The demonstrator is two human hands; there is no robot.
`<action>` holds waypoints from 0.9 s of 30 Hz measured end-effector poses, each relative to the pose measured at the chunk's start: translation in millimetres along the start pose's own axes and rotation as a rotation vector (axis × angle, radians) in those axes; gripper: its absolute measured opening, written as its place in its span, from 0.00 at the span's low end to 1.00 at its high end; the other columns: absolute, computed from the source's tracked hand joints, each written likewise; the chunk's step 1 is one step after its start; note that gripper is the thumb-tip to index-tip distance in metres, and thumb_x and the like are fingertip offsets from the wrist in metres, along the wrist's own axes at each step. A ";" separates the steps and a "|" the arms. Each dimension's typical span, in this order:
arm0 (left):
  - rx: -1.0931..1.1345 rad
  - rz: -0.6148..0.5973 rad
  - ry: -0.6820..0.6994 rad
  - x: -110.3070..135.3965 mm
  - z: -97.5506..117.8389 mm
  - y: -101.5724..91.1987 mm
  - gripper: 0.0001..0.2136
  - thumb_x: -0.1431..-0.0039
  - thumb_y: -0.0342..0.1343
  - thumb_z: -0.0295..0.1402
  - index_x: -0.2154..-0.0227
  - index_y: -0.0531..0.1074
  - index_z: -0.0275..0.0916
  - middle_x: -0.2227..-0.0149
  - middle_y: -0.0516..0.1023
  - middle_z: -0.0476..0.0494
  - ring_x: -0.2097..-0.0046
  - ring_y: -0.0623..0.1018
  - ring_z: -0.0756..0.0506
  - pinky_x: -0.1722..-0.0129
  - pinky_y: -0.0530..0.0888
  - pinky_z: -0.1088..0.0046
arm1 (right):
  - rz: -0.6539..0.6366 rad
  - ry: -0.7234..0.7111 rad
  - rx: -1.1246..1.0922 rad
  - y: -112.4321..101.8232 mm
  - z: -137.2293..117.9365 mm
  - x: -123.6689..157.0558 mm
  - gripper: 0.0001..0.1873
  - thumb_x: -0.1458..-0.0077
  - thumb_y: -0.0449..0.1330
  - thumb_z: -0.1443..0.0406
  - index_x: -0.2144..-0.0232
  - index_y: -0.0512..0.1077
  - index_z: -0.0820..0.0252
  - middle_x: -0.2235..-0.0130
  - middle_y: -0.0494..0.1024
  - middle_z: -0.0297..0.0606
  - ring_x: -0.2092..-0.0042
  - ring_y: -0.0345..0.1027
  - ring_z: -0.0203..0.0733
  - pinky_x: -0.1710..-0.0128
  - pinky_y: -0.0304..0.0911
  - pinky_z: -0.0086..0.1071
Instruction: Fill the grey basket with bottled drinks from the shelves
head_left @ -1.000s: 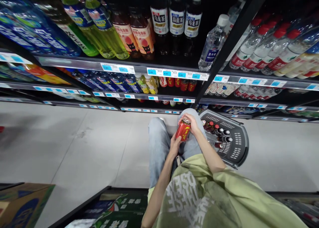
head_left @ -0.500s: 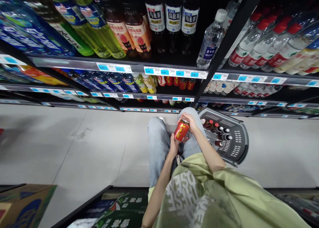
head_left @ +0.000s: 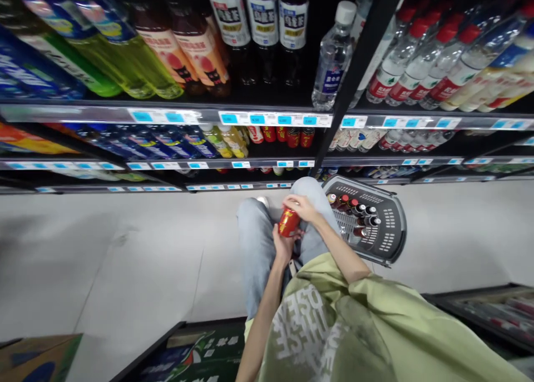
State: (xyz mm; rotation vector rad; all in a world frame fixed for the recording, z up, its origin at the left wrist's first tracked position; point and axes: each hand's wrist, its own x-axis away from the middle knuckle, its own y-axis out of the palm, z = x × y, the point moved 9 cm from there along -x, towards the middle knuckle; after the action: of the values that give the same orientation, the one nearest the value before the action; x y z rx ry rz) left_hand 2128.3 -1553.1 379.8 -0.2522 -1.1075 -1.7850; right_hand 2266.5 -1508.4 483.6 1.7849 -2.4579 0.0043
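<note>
Between my two hands is a red drink can with yellow lettering, tilted a little, above my bent knees. My left hand cups its lower end, fingers passing underneath. Over the upper end lies my right hand, its fingers curled across the rim, so the can's top is mostly covered. To the right of my knee a grey shopping basket stands on the floor, with several bottles inside. Similar red cans stand on a lower shelf ahead.
Ahead runs a black shelf rack with price tags, carrying oolong tea bottles, a clear water bottle and red-capped bottles. Behind me are green cartons and a cardboard box. Pale tiled floor lies to my left.
The view has shifted, so shelves, basket and body sit further left. The can has turned in my hands, its lettering less in view, and my right fingers cover more of its top.
</note>
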 end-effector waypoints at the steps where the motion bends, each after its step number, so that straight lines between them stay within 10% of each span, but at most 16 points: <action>1: 0.022 0.040 0.010 -1.2 1.2 -5.9 0.29 0.35 0.48 0.59 0.66 0.78 0.36 0.77 0.79 0.40 0.75 0.77 0.43 0.75 0.73 0.68 | -0.029 -0.040 0.155 4.4 -4.4 3.5 0.17 0.41 0.67 0.49 0.68 0.76 0.55 0.67 0.81 0.33 0.64 0.75 0.41 0.58 0.69 0.32; 6: -0.023 0.113 0.015 -8.7 -3.1 -20.8 0.30 0.44 0.52 0.66 0.72 0.73 0.40 0.84 0.69 0.51 0.83 0.68 0.49 0.83 0.65 0.73 | -0.114 -0.089 0.600 6.8 -16.1 30.8 0.19 0.50 0.75 0.56 0.59 0.75 0.52 0.60 0.79 0.36 0.60 0.75 0.46 0.56 0.68 0.35; 16: -0.236 0.002 -0.022 -5.4 -14.9 5.2 0.31 0.40 0.52 0.68 0.68 0.73 0.40 0.80 0.71 0.50 0.79 0.69 0.49 0.79 0.66 0.73 | 0.115 -0.098 0.496 -57.4 -43.5 102.6 0.26 0.47 0.73 0.55 0.48 0.73 0.50 0.47 0.79 0.41 0.48 0.75 0.49 0.44 0.67 0.41; 27: -0.302 -0.003 -0.047 -16.6 -22.0 5.0 0.22 0.39 0.62 0.57 0.67 0.72 0.40 0.81 0.63 0.56 0.80 0.61 0.52 0.79 0.59 0.75 | 0.745 0.013 0.413 -228.8 -19.8 182.0 0.23 0.50 0.74 0.57 0.52 0.76 0.53 0.51 0.80 0.41 0.50 0.73 0.52 0.41 0.66 0.46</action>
State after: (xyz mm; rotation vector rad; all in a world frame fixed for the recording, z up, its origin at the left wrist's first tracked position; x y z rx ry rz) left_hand 2147.1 -1560.2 360.3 -0.4758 -0.8676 -1.9550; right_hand 2429.5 -1750.9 505.4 0.8292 -3.1070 0.6095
